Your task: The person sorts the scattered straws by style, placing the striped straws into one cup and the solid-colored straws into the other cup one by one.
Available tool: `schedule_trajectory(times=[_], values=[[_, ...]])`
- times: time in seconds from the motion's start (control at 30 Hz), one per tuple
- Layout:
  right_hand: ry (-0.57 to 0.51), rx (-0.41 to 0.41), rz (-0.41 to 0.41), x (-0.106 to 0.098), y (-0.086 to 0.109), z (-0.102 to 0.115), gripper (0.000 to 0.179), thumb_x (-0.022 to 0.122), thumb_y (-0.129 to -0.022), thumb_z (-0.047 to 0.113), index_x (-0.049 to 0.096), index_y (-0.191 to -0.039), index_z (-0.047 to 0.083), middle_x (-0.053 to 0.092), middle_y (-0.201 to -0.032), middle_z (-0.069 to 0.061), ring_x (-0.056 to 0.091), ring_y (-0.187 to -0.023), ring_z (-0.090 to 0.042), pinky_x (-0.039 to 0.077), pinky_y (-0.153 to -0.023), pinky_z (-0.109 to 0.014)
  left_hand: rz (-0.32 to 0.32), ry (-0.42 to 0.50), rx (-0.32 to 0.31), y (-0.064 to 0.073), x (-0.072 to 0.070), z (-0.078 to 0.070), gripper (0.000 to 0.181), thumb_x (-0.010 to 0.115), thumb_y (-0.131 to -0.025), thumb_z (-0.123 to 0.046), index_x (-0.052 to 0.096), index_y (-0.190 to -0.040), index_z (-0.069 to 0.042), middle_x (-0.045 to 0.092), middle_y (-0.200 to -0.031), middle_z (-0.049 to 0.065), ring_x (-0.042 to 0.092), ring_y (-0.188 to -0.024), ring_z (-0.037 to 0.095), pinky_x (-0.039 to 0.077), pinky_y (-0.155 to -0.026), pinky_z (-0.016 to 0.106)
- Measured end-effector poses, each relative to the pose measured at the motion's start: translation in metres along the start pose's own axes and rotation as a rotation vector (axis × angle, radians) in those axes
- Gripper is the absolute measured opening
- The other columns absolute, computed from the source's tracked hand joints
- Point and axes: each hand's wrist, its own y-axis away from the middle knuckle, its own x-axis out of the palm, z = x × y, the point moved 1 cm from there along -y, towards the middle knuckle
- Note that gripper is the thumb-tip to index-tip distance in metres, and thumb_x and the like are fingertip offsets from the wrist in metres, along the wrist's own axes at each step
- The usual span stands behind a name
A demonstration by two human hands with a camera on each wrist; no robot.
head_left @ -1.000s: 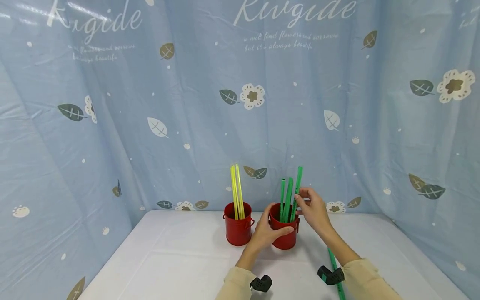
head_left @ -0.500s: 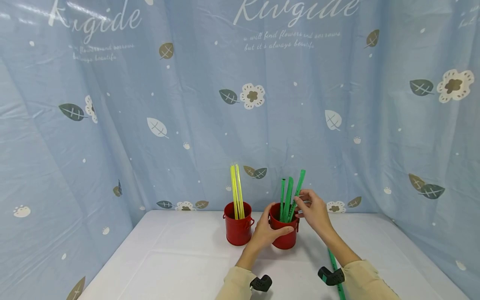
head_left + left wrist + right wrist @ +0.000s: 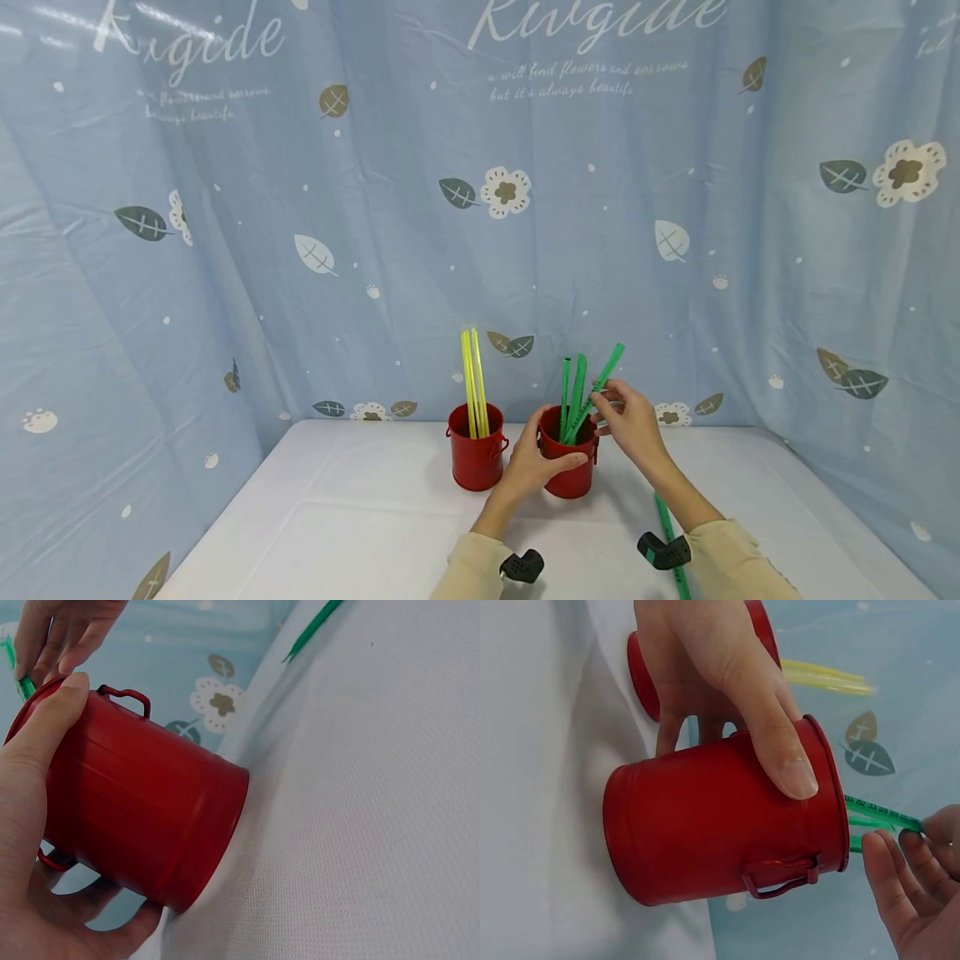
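Observation:
A red metal bucket (image 3: pixel 567 483) with small side handles stands on the white table. My left hand (image 3: pixel 527 465) holds it, the thumb on the front near the rim and the fingers round the far side. Several green straws rise out of the bucket. My right hand (image 3: pixel 628 423) pinches the rightmost green straw (image 3: pixel 612 358) above the rim; its lower end is inside the bucket and its top leans right. Dark printed letters show on that straw (image 3: pixel 881 812) in the right wrist view. The straws' lower ends are hidden by the bucket wall.
To the left stands a second red bucket (image 3: pixel 477 468) with several yellow straws (image 3: pixel 471 375) in it. Another green straw (image 3: pixel 664 518) lies on the table (image 3: pixel 360 533), partly under my right forearm. A blue printed curtain (image 3: pixel 405 275) hangs behind the table.
The green straw in my right hand has tilted further right, its top dropping slightly and its lower part shifting left within the bucket. My left hand and both buckets have stayed put.

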Motion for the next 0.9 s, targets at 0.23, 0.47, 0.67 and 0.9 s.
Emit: schedule_trajectory(times=[0.23,0.47,0.67,0.9], values=[[0.018,0.002,0.004,-0.001,-0.005,-0.015,0.041,0.055,-0.090,0.025,0.049,-0.127,0.008,0.061,-0.106,-0.019,0.067,-0.072,-0.027,0.055,-0.054,-0.029,-0.001,0.007,0.011,0.003,0.000,-0.001,0.087,0.072,-0.070,-0.049,0.022,-0.140,-0.034,0.042,-0.135,-0.011,0.042,-0.125,0.016,0.047,-0.093,0.041],[0.015,-0.008,-0.002,-0.003,-0.003,-0.014,0.037,0.056,-0.089,0.027,0.052,-0.124,0.016,0.063,-0.101,-0.016,0.066,-0.071,-0.029,0.055,-0.054,-0.028,0.003,0.012,-0.013,0.002,0.001,0.000,0.086,0.072,-0.069,-0.051,0.022,-0.138,-0.040,0.042,-0.134,-0.013,0.043,-0.123,0.013,0.048,-0.092,0.038],[-0.011,-0.008,0.026,-0.008,0.006,-0.004,0.033,0.056,-0.090,0.020,0.054,-0.122,0.011,0.060,-0.101,-0.021,0.065,-0.070,-0.027,0.055,-0.055,-0.032,0.001,0.018,-0.014,0.000,0.002,0.001,0.086,0.072,-0.069,-0.051,0.023,-0.138,-0.039,0.042,-0.132,-0.016,0.043,-0.122,0.011,0.048,-0.092,0.037],[0.014,0.006,0.038,-0.015,0.024,0.011,0.031,0.055,-0.091,0.019,0.055,-0.119,0.005,0.061,-0.099,-0.019,0.064,-0.065,-0.009,0.055,-0.056,-0.033,-0.002,0.010,-0.016,0.000,0.002,0.001,0.084,0.072,-0.069,-0.051,0.022,-0.136,-0.043,0.042,-0.132,-0.017,0.042,-0.122,0.011,0.047,-0.093,0.038]])
